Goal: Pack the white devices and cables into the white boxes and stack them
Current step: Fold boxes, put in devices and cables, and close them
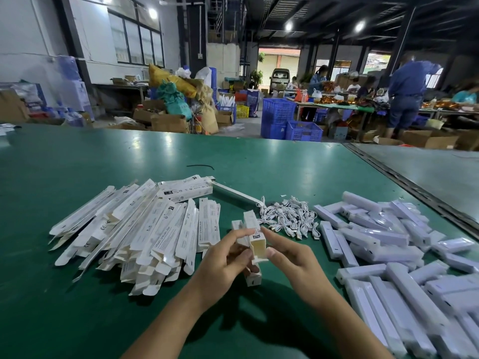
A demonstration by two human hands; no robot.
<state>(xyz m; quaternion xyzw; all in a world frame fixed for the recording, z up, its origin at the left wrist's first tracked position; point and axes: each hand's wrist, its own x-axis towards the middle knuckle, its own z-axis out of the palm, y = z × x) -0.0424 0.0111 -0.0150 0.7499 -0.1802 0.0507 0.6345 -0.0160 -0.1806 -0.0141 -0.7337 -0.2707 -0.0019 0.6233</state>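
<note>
Above the green table (77, 294), both hands hold a long white box (255, 238) with its open end facing me. My left hand (225, 263) grips the box from the left, fingers curled round it. My right hand (287, 255) pinches the open end between thumb and forefinger. A second white piece (252, 277) shows below my left hand. A heap of flat white boxes (145, 229) lies to the left. Coiled white cables (287, 216) lie just beyond the hands. Several white devices (394, 255) in clear wrap are piled on the right.
A closed box (185, 189) and a long white bar (238, 194) lie behind the flat boxes. A black wire (201, 166) rests farther back. A metal seam (414, 187) divides this table from a grey one on the right. People work at distant tables.
</note>
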